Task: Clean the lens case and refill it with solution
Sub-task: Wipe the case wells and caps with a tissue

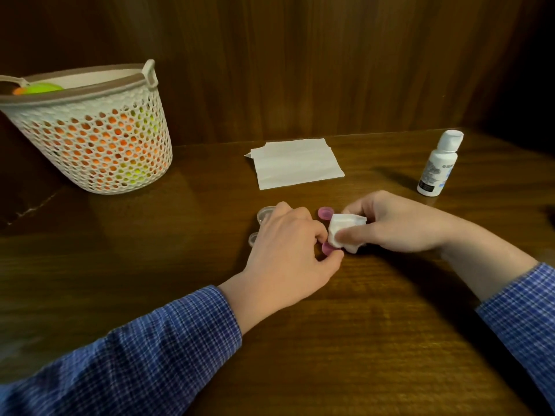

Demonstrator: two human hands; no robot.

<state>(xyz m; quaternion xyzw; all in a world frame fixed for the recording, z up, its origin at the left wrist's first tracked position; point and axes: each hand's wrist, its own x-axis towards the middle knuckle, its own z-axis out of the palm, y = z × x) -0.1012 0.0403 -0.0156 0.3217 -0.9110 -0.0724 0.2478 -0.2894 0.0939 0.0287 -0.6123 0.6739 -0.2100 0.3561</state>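
A pink lens case (326, 213) lies on the wooden table, mostly hidden under my hands; one well shows at the top and a pink edge below. My left hand (288, 250) pinches the case's lower end between thumb and fingers. My right hand (393, 223) grips a folded white tissue (345, 231) and presses it onto the case. Two clear caps (265, 214) lie just left of my left hand. The white solution bottle (439, 163) stands upright at the right, cap on.
A flat white tissue sheet (295, 166) lies behind the hands. A white perforated basket (90, 130) with orange and green things inside stands at the back left. A wooden wall runs along the table's far edge.
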